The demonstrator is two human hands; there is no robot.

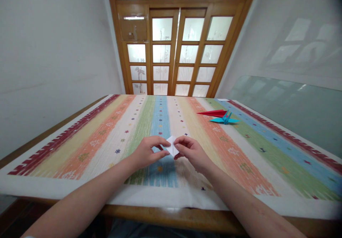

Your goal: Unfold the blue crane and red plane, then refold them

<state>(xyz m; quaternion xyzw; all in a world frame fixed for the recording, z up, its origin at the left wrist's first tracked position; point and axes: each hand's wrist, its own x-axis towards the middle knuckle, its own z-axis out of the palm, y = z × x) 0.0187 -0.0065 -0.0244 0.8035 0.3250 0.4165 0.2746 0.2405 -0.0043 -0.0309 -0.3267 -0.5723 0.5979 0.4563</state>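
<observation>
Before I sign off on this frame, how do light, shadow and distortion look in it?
Head view: bright backlight from the glass doors; head view: window-shaped light patches on the right wall; head view: wide-angle stretch, verticals splaying toward the top, dark upper-right corner; head view: soft shadow on the tablecloth below the folded white paper, whose crease shows faintly.

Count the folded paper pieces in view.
3: the white piece, between the left hand and right hand; the blue crane on the striped cloth, farther right; the red piece just behind it.
</observation>
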